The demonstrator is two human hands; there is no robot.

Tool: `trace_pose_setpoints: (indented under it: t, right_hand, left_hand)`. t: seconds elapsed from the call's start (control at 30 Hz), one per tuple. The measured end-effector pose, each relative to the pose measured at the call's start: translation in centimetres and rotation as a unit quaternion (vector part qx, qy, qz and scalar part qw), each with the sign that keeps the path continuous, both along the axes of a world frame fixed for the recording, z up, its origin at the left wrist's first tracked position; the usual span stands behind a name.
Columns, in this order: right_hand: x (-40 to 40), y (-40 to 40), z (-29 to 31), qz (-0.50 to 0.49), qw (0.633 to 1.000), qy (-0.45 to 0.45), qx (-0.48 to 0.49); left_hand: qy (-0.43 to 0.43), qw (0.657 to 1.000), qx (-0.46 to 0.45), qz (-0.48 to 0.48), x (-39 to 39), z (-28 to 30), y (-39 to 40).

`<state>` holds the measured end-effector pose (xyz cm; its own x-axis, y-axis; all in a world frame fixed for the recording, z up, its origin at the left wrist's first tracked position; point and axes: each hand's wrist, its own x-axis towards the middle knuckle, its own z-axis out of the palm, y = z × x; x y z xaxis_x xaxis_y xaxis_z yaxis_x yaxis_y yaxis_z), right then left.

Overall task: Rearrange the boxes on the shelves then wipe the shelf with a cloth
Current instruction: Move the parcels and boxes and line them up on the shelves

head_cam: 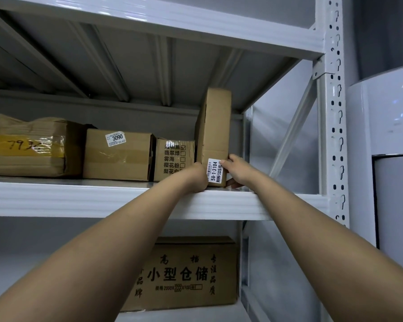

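A tall narrow cardboard box (215,126) stands on end at the right of the white metal shelf (79,201), with a white barcode label near its base. My left hand (197,177) grips its lower left side and my right hand (236,169) grips its lower right corner, thumb on the front by the label. To its left stand a small printed box (170,159), a box labelled 3090 (119,154) and a taped box (30,147). No cloth is in view.
A large printed carton (186,273) sits on the shelf below. The perforated shelf upright (333,124) and a diagonal brace stand at the right, with a white appliance (386,135) beyond. The shelf above hangs low over the boxes.
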<state>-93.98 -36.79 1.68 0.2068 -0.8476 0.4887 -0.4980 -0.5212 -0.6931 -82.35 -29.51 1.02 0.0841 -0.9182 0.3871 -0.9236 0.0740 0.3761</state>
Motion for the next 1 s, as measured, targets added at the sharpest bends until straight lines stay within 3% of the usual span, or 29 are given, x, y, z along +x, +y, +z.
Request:
trace_pose_setpoints:
  t: [0.4,0.5,0.7,1.0]
  right_hand:
    - [1.7,-1.6,0.2,-0.182,0.968,0.162,-0.056]
    - [2.2,-2.1,0.1,-0.218,0.962,0.14,-0.083]
    - [2.0,-1.2,-0.4,-0.19,0.951,0.223,-0.096]
    - [1.3,1.1,-0.5,-0.221,0.942,0.237,-0.082]
  left_hand:
    - [-0.088,0.995,0.045,0.006,-0.1,0.0,0.1]
    - [-0.081,0.995,0.058,-0.007,-0.2,0.1,0.1]
    - [-0.075,0.996,0.055,-0.014,-0.2,0.0,0.0]
    - [-0.023,0.997,-0.043,0.062,0.3,-0.6,0.4]
